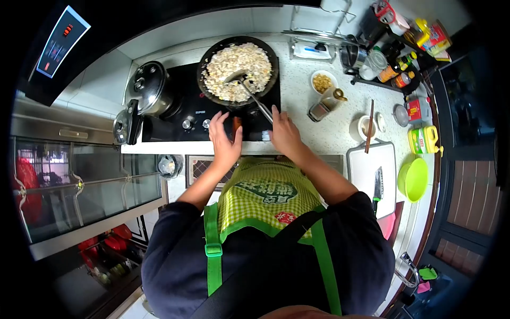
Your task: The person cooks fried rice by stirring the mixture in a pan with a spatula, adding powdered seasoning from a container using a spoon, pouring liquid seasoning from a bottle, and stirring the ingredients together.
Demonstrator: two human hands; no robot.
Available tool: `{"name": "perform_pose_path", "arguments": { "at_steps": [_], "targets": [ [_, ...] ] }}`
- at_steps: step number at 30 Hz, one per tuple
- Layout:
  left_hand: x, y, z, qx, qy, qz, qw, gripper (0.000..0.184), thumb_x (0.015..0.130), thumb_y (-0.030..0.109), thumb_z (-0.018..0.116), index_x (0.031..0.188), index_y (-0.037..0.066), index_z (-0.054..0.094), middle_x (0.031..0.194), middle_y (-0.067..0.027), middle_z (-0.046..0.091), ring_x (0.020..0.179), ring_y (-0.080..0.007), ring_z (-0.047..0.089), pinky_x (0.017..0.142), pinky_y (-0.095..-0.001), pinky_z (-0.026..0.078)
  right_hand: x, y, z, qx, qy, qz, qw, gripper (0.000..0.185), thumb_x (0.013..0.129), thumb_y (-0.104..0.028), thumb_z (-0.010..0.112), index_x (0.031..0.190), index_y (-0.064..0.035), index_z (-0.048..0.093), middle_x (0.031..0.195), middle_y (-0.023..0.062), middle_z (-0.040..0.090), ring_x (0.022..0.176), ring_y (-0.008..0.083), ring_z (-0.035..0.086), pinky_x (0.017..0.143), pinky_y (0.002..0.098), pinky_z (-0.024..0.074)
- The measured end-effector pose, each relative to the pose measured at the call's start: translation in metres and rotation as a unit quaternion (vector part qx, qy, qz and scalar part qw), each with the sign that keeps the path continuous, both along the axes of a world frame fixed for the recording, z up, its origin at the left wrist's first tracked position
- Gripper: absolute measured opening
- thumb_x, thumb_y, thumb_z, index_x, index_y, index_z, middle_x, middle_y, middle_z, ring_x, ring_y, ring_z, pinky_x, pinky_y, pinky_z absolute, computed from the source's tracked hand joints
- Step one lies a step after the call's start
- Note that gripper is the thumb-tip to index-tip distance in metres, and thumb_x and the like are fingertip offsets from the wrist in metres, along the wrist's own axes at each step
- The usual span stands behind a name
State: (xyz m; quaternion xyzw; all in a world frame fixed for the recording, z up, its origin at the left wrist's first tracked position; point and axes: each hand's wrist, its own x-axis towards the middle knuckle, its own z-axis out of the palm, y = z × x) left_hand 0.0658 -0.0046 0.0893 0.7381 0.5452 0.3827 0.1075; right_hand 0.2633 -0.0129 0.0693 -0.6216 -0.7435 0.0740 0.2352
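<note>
On the black hob, a dark wok (200,80) holds a heap of fried rice (231,58) with small yellow bits in it. A metal wok spatula (257,102) rests with its head in the rice, and its handle slants toward me. My right hand (286,134) is at the lower end of that handle, fingers closed about it; the grip is partly hidden. My left hand (226,141) is open by the wok's brown handle (236,126), thumb apart from the fingers. Whether it touches the handle I cannot tell.
A pressure cooker (151,87) and its lid (126,125) are left. Rightward are a bowl of yellow pieces (322,82), a glass (320,110), a white cup with chopsticks (361,127), a cutting board (366,165) with a knife (378,186), and a green bowl (413,179).
</note>
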Motion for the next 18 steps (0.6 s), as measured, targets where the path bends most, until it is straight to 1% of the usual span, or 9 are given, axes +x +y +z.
{"name": "perform_pose_path", "arguments": {
  "at_steps": [2, 3, 4, 6, 7, 9, 10, 12, 18],
  "targets": [
    [-0.027, -0.010, -0.042, -0.167, -0.117, 0.050, 0.978, 0.063, 0.079, 0.021, 0.070, 0.127, 0.001, 0.035, 0.125, -0.0261, 0.040, 0.119, -0.0358, 0.039, 0.101, -0.0413, 0.030, -0.011, 0.017, -0.001, -0.170, -0.034, -0.023, 0.985, 0.058, 0.077, -0.001, 0.058, 0.131, 0.0034, 0.036, 0.104, 0.0291, 0.051, 0.078, 0.0409, 0.061, 0.063, 0.0422, 0.0525],
    [-0.039, -0.013, -0.073, -0.210, -0.143, 0.052, 0.966, 0.070, 0.079, 0.027, 0.073, 0.129, -0.001, 0.031, 0.121, -0.0249, 0.044, 0.114, -0.0324, 0.045, 0.096, -0.0390, 0.036, -0.013, 0.021, -0.009, -0.129, -0.071, -0.022, 0.989, 0.055, 0.078, 0.000, 0.053, 0.130, 0.0033, 0.037, 0.100, 0.0265, 0.054, 0.075, 0.0377, 0.062, 0.061, 0.0412, 0.0528],
    [-0.039, -0.017, -0.064, -0.421, -0.296, 0.067, 0.855, 0.061, 0.080, 0.027, 0.072, 0.125, 0.005, 0.037, 0.104, -0.0162, 0.055, 0.092, -0.0213, 0.057, 0.072, -0.0322, 0.049, -0.014, 0.028, -0.009, -0.127, -0.076, -0.018, 0.989, 0.055, 0.078, 0.000, 0.053, 0.130, 0.0033, 0.037, 0.100, 0.0265, 0.054, 0.075, 0.0377, 0.062, 0.061, 0.0412, 0.0528],
    [-0.041, -0.023, -0.071, -0.508, -0.373, -0.005, 0.777, 0.054, 0.081, 0.024, 0.072, 0.121, 0.007, 0.041, 0.092, -0.0107, 0.058, 0.075, -0.0180, 0.061, 0.057, -0.0300, 0.052, -0.015, 0.046, -0.007, -0.108, -0.218, -0.046, 0.969, 0.038, 0.082, -0.009, 0.049, 0.119, 0.0027, 0.045, 0.096, 0.0208, 0.058, 0.070, 0.0316, 0.065, 0.058, 0.0377, 0.0535],
    [-0.041, -0.023, -0.075, -0.507, -0.380, -0.002, 0.774, 0.054, 0.081, 0.024, 0.072, 0.121, 0.007, 0.041, 0.092, -0.0107, 0.058, 0.075, -0.0180, 0.061, 0.057, -0.0300, 0.052, -0.015, 0.059, -0.002, -0.107, -0.234, -0.048, 0.965, 0.034, 0.083, -0.011, 0.048, 0.115, 0.0012, 0.047, 0.093, 0.0189, 0.059, 0.070, 0.0308, 0.066, 0.058, 0.0378, 0.0535],
    [-0.040, -0.011, -0.081, -0.586, -0.438, -0.052, 0.679, 0.049, 0.080, 0.019, 0.071, 0.118, 0.008, 0.042, 0.091, -0.0094, 0.058, 0.072, -0.0197, 0.062, 0.060, -0.0352, 0.055, -0.016, 0.080, 0.024, -0.102, -0.269, -0.055, 0.956, 0.027, 0.085, -0.013, 0.046, 0.109, -0.0006, 0.049, 0.091, 0.0175, 0.061, 0.072, 0.0306, 0.066, 0.059, 0.0384, 0.0538],
    [-0.038, -0.008, -0.091, -0.583, -0.445, -0.053, 0.678, 0.049, 0.080, 0.019, 0.071, 0.118, 0.008, 0.042, 0.091, -0.0094, 0.058, 0.072, -0.0197, 0.062, 0.060, -0.0352, 0.055, -0.016, 0.087, 0.045, -0.100, -0.287, -0.061, 0.951, 0.025, 0.086, -0.014, 0.045, 0.107, -0.0009, 0.050, 0.091, 0.0180, 0.062, 0.073, 0.0312, 0.067, 0.061, 0.0391, 0.0541],
    [-0.035, -0.003, -0.112, -0.594, -0.556, -0.095, 0.573, 0.052, 0.080, 0.015, 0.071, 0.120, 0.004, 0.039, 0.088, -0.0098, 0.056, 0.071, -0.0235, 0.062, 0.060, -0.0376, 0.056, -0.006, 0.098, 0.074, -0.107, -0.323, -0.070, 0.938, 0.023, 0.087, -0.014, 0.043, 0.103, -0.0019, 0.054, 0.091, 0.0212, 0.064, 0.077, 0.0319, 0.067, 0.064, 0.0390, 0.0546],
    [-0.024, 0.010, -0.105, -0.595, -0.562, -0.137, 0.558, 0.031, 0.082, 0.014, 0.067, 0.103, 0.006, 0.046, 0.082, -0.0061, 0.053, 0.060, -0.0183, 0.056, 0.049, -0.0311, 0.048, 0.014, 0.112, 0.139, -0.194, -0.375, -0.099, 0.901, 0.030, 0.087, -0.016, 0.040, 0.095, -0.0014, 0.065, 0.095, 0.0212, 0.066, 0.089, 0.0342, 0.066, 0.075, 0.0420, 0.0532]
  ]
}}
